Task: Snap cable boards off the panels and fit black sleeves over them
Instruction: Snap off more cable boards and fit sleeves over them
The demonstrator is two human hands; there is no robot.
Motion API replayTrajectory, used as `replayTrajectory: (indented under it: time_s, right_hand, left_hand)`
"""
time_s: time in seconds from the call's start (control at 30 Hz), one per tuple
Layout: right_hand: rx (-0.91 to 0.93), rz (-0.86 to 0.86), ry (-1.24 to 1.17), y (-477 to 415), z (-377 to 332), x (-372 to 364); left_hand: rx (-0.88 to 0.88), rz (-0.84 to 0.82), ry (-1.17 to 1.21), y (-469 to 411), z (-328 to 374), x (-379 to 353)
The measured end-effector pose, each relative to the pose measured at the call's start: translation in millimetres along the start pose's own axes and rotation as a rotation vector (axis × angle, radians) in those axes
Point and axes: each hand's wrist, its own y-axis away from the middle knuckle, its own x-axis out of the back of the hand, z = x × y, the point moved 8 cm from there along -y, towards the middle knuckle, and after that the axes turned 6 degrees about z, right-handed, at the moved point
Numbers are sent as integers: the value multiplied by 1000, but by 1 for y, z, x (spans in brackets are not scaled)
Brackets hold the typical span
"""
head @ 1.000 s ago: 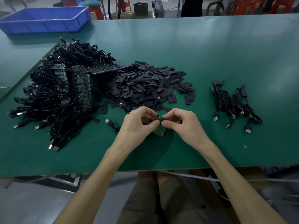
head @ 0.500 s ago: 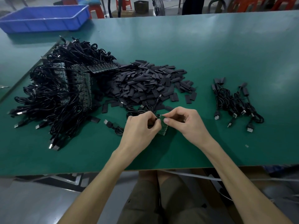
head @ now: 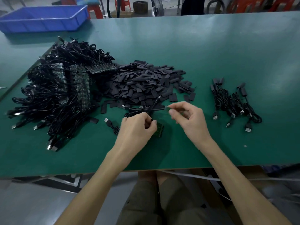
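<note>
My left hand (head: 138, 127) grips a small green panel (head: 159, 129) low over the green table (head: 211, 54), most of the panel hidden under my fingers. My right hand (head: 190, 117) is up and to the right of it, pinching a small cable board (head: 166, 108) whose black cable trails left. A heap of black sleeves (head: 146, 83) lies just beyond both hands. Further left is a big pile of panels with black cables (head: 56, 88).
A small bunch of sleeved cables (head: 233, 103) lies at the right. A loose USB plug (head: 108, 121) rests left of my left hand. A blue bin (head: 43, 18) stands at the far left corner. The table's near edge runs just below my forearms.
My hands were together on the panel. Now my right hand has pulled up and to the right with one cable board, apart from the panel in my left hand.
</note>
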Motion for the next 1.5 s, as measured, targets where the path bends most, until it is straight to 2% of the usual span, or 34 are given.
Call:
replayTrajectory:
  time_s: [0.1, 0.23, 0.37, 0.43, 0.53, 0.63, 0.73, 0.83, 1.07, 1.23, 1.33, 1.4, 1.5]
  right_hand:
    - [-89, 144, -165, -2, 11, 17]
    - [-154, 231, -256, -3, 20, 25]
    - [-210, 301, -388, -3, 24, 30]
    - [-216, 293, -400, -3, 23, 29]
    - [-191, 241, -346, -3, 18, 24]
    - [-152, 200, -300, -3, 13, 21]
    - [-133, 176, -293, -2, 9, 19]
    - [-124, 173, -286, -1, 7, 19]
    - [-109, 185, -250, -3, 10, 22]
    - [-96, 135, -165, -3, 10, 16]
    - [-112, 169, -97, -3, 14, 18]
    - [-104, 213, 39, -3, 15, 21]
    - [-49, 213, 385, -1, 10, 16]
  left_hand:
    - [-14, -1, -200, 0, -8, 16]
    - [35, 7, -481, -5, -31, 42]
    - [137, 16, -599, -12, -43, 57]
    - [134, 52, -605, -12, -40, 56]
    - [-6, 147, -488, -13, -19, 47]
    - [-184, 181, -245, -16, 12, 31]
    - [-352, 75, -77, -20, 44, 4]
    - [-412, -92, -4, -27, 60, -28]
    - [-343, -72, 309, -41, 55, -39]
    - [-235, -35, 317, -46, 39, -40]
    - [-196, 33, 274, -50, 28, -31]
    - [-149, 85, 252, -53, 19, -24]
    - [-79, 120, 233, -56, 7, -18]
